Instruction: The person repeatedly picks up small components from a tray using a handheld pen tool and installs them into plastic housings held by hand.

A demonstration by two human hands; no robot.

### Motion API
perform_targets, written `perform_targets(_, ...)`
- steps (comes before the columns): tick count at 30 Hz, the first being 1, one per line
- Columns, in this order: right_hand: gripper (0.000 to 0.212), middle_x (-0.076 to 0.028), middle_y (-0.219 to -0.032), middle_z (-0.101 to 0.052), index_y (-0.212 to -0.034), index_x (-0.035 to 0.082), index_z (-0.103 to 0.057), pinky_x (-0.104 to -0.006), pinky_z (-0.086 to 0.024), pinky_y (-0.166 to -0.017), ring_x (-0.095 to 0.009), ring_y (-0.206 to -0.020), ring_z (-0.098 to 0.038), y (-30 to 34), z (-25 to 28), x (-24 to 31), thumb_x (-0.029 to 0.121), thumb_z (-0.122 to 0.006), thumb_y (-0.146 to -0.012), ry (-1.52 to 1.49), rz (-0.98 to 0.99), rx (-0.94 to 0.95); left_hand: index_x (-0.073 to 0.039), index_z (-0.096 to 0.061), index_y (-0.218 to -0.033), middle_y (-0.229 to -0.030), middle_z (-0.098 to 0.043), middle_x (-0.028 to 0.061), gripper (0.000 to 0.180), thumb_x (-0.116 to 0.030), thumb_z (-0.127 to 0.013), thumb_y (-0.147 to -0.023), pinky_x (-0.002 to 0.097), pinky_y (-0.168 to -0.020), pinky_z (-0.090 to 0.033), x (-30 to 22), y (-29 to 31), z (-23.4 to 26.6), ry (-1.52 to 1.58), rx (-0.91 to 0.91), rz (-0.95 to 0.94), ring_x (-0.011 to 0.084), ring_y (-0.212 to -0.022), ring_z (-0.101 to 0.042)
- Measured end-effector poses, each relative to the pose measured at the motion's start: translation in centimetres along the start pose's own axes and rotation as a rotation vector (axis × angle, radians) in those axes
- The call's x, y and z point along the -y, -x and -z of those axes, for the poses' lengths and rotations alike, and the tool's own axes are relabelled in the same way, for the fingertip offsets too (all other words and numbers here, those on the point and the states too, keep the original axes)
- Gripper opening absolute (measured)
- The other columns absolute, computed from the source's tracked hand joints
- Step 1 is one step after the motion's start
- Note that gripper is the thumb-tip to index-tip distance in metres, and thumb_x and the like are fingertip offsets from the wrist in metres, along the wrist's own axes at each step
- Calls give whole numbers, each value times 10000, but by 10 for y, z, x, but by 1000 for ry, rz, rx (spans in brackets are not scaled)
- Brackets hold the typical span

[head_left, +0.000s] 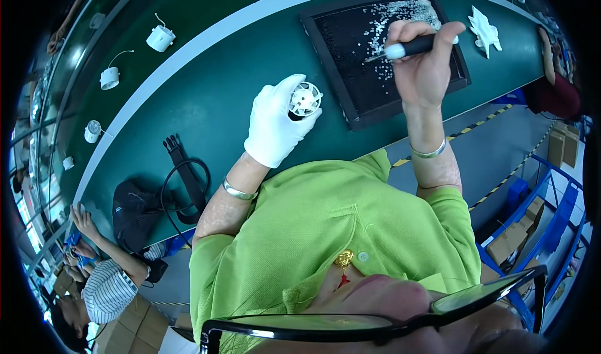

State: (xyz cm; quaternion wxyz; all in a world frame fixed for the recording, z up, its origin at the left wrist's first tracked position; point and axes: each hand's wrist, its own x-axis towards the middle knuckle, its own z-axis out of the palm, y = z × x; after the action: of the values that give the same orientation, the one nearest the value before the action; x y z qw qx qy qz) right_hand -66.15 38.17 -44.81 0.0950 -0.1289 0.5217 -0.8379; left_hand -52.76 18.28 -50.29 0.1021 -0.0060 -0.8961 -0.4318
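Observation:
My left hand (pixel 268 125), in a white glove, grips a round white plastic part (pixel 305 99) with spokes inside its ring. It is held over the green tabletop (pixel 219 97), fingers and thumb around the rim. My bare right hand (pixel 424 75) is closed around a screwdriver (pixel 418 45) with a black handle and white collar. The thin shaft points left, its tip over a black tray (pixel 333 72). Small silvery pieces (pixel 379 35) lie scattered in that tray, heaped toward its far right; they look like screws, though too small to be sure. Darker bits lie at its left.
A crumpled white glove or cloth (pixel 484 31) lies right of the tray. Left on the table are a black bag (pixel 133 207) and a strap with a buckle (pixel 181 166). White cylindrical parts with wires (pixel 161 38) stand beyond the pale rail (pixel 188 44). Co-workers sit at both sides.

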Motion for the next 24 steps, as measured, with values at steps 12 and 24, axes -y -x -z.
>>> perform_targets(12, 495, -79, -774, -500, -733, 54, -450, -226, -295, -468, -67, -471, -332, 11, -57, -53, 489, -392, -964, -434, -171, 15, -102, -585, -1129, -802, -581, 135, 560, -196, -814, -626, 397, -641, -466, 3, -14, -11, -23, 2, -27, 309, -719, -565)
perform_targets(24, 501, -89, -716, -469, -704, 38, -420, -217, -261, -427, -51, -419, -260, 16, -57, -73, 474, -460, -947, -281, -141, 24, -95, -594, -1091, -762, -579, 124, 504, -190, -789, -636, 404, -625, -463, 4, -20, -13, -17, -24, -34, 303, -689, -561)
